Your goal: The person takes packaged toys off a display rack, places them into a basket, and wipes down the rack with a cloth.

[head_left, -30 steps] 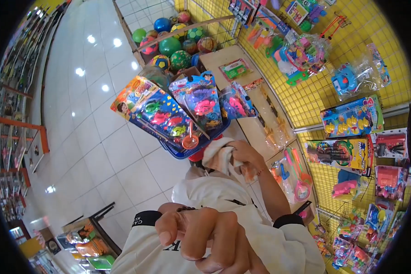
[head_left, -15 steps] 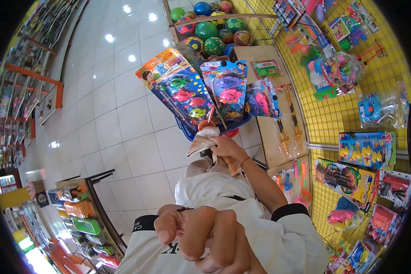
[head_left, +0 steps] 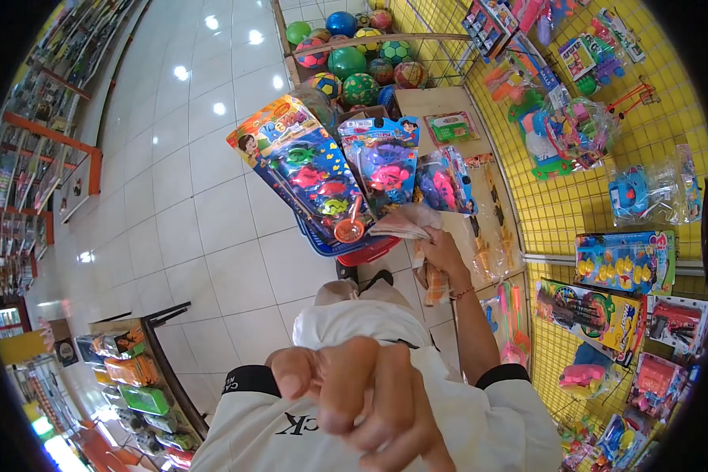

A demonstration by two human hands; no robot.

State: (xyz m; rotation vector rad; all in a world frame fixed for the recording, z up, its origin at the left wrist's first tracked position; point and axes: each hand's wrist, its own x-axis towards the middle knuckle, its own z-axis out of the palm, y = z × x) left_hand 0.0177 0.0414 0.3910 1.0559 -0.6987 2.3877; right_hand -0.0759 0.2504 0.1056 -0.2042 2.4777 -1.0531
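Observation:
My right hand [head_left: 442, 250] is closed on a cloth [head_left: 407, 223], whose pale upper part reaches left over the toy packs. Its orange checked end [head_left: 435, 285] hangs below the hand. Just beyond stand a fishing toy pack [head_left: 303, 169] with an orange net, a second fish toy pack [head_left: 384, 161] and a smaller pack with a pink toy [head_left: 443, 182]. They lean in a blue basket [head_left: 322, 244], with a red rim [head_left: 370, 252] below it. My left hand [head_left: 362, 393] is large and close to the camera, its fingers curled; whatever they hold, if anything, is hidden.
Balls [head_left: 346, 61] fill a bin at the back. On the right, a yellow wire grid [head_left: 539, 228] carries hanging toys. A wooden board [head_left: 440, 102] with packs lies beside the basket. A low shelf [head_left: 173, 370] stands at left on the tiled floor [head_left: 189, 259].
My right hand has moved right, away from my body, and the cloth has swung with it and spread out. The left hand stays near the camera, fingers slightly shifted. The view has shifted a little.

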